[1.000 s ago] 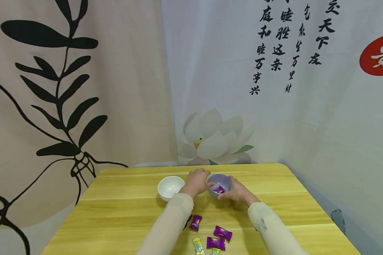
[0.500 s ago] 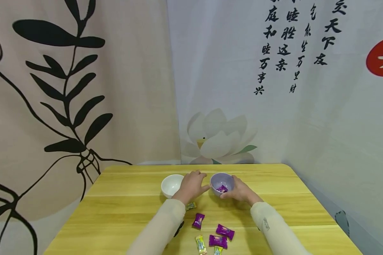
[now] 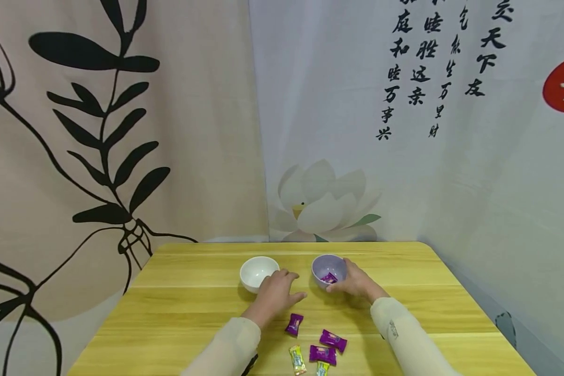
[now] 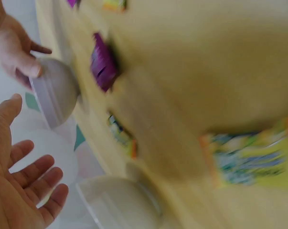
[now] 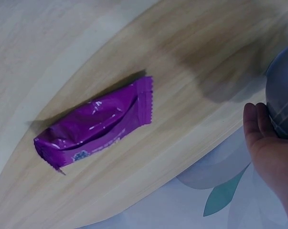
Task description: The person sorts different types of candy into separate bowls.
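In the head view my right hand (image 3: pixel 356 282) holds the lilac bowl (image 3: pixel 328 262), thumb on its near side and fingers round its right side. A purple-wrapped candy (image 3: pixel 329 278) lies inside it. Fingers spread and holding nothing, my left hand (image 3: pixel 274 296) hovers just in front of the white bowl (image 3: pixel 253 274). The left wrist view shows that palm empty, with a yellow-wrapped candy (image 4: pixel 119 134) on the table between the two bowls; the left hand hides this candy in the head view.
Nearer me on the wooden table (image 3: pixel 169 324) lie purple candies, one (image 3: pixel 294 324) apart and two together (image 3: pixel 322 354), plus yellow candies (image 3: pixel 297 360). A printed curtain (image 3: pixel 207 130) hangs behind the table's far edge.
My left hand has drawn away from the lilac bowl, moving left and toward me, and more of the white bowl shows. The right hand stays on the lilac bowl.
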Action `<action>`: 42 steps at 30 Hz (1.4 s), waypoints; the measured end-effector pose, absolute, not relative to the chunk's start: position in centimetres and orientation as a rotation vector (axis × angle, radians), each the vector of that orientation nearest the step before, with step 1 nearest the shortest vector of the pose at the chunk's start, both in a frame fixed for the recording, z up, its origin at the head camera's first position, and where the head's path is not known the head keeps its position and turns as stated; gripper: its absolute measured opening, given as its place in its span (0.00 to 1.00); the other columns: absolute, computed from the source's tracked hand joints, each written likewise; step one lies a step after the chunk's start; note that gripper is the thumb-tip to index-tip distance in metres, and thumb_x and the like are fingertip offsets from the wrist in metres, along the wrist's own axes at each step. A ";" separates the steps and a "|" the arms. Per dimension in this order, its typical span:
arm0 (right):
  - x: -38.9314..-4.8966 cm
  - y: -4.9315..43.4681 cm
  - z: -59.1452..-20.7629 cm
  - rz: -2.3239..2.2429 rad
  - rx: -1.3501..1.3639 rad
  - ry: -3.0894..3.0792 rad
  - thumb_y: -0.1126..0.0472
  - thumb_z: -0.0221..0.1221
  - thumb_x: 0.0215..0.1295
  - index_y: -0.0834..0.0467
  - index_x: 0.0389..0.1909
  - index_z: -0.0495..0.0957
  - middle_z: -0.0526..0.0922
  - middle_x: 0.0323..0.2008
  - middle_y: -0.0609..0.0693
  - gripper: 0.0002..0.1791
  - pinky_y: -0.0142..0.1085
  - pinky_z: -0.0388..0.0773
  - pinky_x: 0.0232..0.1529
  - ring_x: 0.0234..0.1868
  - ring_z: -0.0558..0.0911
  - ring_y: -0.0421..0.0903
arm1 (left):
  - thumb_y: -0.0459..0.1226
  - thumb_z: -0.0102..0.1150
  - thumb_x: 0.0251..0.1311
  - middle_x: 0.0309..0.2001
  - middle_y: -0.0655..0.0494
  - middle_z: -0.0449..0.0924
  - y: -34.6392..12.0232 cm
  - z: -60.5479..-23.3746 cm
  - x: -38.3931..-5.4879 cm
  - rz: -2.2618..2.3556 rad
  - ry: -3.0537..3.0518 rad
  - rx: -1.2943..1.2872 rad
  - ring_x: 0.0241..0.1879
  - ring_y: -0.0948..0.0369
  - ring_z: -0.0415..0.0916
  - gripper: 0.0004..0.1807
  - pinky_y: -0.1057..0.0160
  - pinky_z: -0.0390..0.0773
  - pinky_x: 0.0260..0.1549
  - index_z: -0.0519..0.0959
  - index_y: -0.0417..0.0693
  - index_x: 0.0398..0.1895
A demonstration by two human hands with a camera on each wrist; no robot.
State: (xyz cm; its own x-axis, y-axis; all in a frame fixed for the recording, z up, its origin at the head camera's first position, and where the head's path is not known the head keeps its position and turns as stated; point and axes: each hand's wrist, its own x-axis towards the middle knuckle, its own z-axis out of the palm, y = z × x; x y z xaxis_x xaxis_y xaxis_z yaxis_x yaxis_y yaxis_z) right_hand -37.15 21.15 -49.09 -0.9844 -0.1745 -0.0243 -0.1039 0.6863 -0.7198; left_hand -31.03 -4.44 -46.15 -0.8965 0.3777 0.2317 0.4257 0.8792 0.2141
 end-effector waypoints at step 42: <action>-37.0 21.1 -49.2 -1.188 -0.195 2.795 0.45 0.79 0.44 0.69 0.75 0.50 0.65 0.67 0.67 0.65 0.60 0.62 0.65 0.66 0.67 0.66 | 0.48 0.70 0.47 0.28 0.58 0.68 -5.2 -52.1 -27.2 -0.254 -2.881 -0.593 0.30 0.59 0.67 0.14 0.57 0.70 0.31 0.75 0.51 0.22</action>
State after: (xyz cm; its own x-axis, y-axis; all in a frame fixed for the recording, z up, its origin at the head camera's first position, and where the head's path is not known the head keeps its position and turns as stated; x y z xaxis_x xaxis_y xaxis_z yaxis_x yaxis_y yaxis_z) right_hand -36.96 21.07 -49.18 -0.9870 -0.1556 -0.0399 -0.0792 0.6877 -0.7216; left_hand -27.19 -5.19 -52.07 -0.9023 0.3722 0.2175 0.4045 0.9055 0.1286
